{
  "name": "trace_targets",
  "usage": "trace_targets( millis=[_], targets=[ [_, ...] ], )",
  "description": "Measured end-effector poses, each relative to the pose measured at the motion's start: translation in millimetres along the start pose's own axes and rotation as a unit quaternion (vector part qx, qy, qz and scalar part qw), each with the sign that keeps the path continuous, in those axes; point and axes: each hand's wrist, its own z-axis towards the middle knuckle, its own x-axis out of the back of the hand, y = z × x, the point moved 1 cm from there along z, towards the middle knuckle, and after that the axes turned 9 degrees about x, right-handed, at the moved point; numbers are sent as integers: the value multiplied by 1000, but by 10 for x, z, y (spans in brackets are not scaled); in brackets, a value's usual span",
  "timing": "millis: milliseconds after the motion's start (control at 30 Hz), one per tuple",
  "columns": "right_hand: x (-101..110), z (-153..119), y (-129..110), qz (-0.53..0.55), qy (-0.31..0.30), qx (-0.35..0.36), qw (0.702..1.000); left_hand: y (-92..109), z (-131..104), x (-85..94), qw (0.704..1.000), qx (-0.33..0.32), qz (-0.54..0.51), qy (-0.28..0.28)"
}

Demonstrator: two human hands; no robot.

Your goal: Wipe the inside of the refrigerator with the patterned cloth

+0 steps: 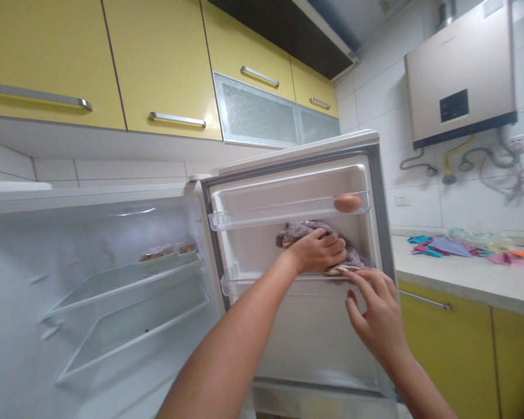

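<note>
A dark grey-brown patterned cloth [294, 231] is bunched in the middle shelf of the opened fridge door. My left hand [318, 251] is closed on it, fingers curled over its front. At the right end of this shelf's front rail [288, 278], my right hand [375, 311] reaches up with its thumb apart from the other fingers. Its fingertips touch a pale, light-brown edge beside the cloth; whether that edge belongs to the cloth I cannot tell. Above, a brown egg [348, 202] lies in the clear upper door shelf [271, 212].
On the left, the fridge interior has glass shelves [113, 285], with packaged food [157, 253] on the upper one. Colourful cloths and plastic [452, 245] lie on the right counter [502, 285]. Yellow cabinets [161, 64] hang overhead; a water heater [460, 75] is on the wall.
</note>
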Motion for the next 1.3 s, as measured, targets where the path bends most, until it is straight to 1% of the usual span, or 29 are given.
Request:
trace_targets(
  millis=[100, 167, 267, 333, 367, 433, 500, 600, 667, 733, 833, 900, 967, 1033, 1100, 1167, 1233, 1300],
  targets=[
    [-26, 4, 41, 2, -8, -10, 1000, -92, -214, 78, 991, 1, -102, -83],
    [-56, 11, 78, 5, -10, -16, 1000, -188, -375, 140, 974, 30, -192, -118],
    [-98, 26, 124, 14, -7, -20, 1000, -330, -618, 204, 933, 96, -320, -130],
    [-112, 34, 139, 21, -3, -20, 1000, -384, -744, 208, 917, 130, -356, -128],
    [-113, 37, 142, 24, -2, -20, 1000, -395, -783, 195, 917, 139, -353, -126],
    [-108, 39, 144, 29, -3, -18, 999, -388, -804, 141, 930, 145, -316, -116],
    [-96, 37, 145, 35, -5, -16, 999, -354, -749, 57, 953, 141, -251, -98],
    [-75, 30, 143, 46, -7, -17, 999, -274, -550, -73, 982, 113, -137, -59],
    [-65, 26, 134, 50, -8, -17, 999, -205, -360, -132, 993, 90, -70, -33],
    [-56, 23, 116, 51, -8, -16, 999, -122, -138, -163, 996, 84, -26, -14],
    [-44, 18, 84, 49, -8, -16, 999, 14, 208, -180, 996, 94, 0, -7],
    [-38, 14, 72, 47, -7, -13, 999, 90, 396, -184, 995, 96, 4, -5],
    [-37, 8, 78, 45, -9, -8, 999, 127, 507, -188, 995, 99, 0, -7],
    [-41, 2, 104, 42, -8, -3, 999, 119, 518, -192, 996, 88, -7, -12],
    [-52, -5, 141, 40, -9, 0, 999, 73, 423, -191, 998, 57, -13, -13],
    [-68, -13, 180, 40, -13, 3, 999, -7, 234, -174, 999, 24, -20, -10],
    [-87, -19, 210, 40, -17, 4, 999, -115, -27, -133, 999, 7, -30, -14],
    [-103, -20, 225, 40, -15, 4, 999, -241, -341, -68, 999, 5, -44, -30]
  ],
)
